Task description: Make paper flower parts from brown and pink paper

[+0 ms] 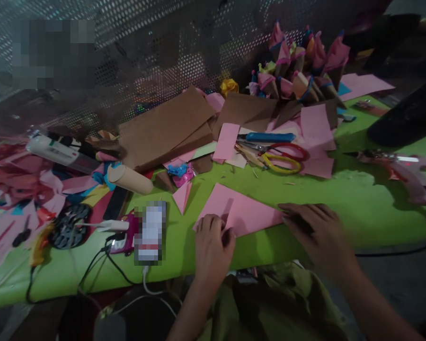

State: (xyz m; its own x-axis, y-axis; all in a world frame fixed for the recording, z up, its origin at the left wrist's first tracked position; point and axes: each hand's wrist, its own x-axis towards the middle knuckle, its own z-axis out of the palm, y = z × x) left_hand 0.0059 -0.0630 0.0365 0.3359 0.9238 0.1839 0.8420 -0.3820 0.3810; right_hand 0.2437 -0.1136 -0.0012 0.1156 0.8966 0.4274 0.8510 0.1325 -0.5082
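A pink paper sheet (243, 208) lies on the green table (358, 208) near its front edge, partly folded. My left hand (213, 244) rests on the sheet's left corner with its fingers curled down, pressing the paper. My right hand (314, 229) lies flat at the sheet's right tip, fingers stretched out and a little blurred. Neither hand lifts anything off the table.
Scissors with red and yellow handles (282, 158) and a blue cutter (268, 137) lie behind the sheet. Brown card sheets (166, 128), pink offcuts and paper cones (301, 61) fill the back. A glue gun (408, 173) lies right; a phone (149, 232), cables and a roll (129, 179) lie left.
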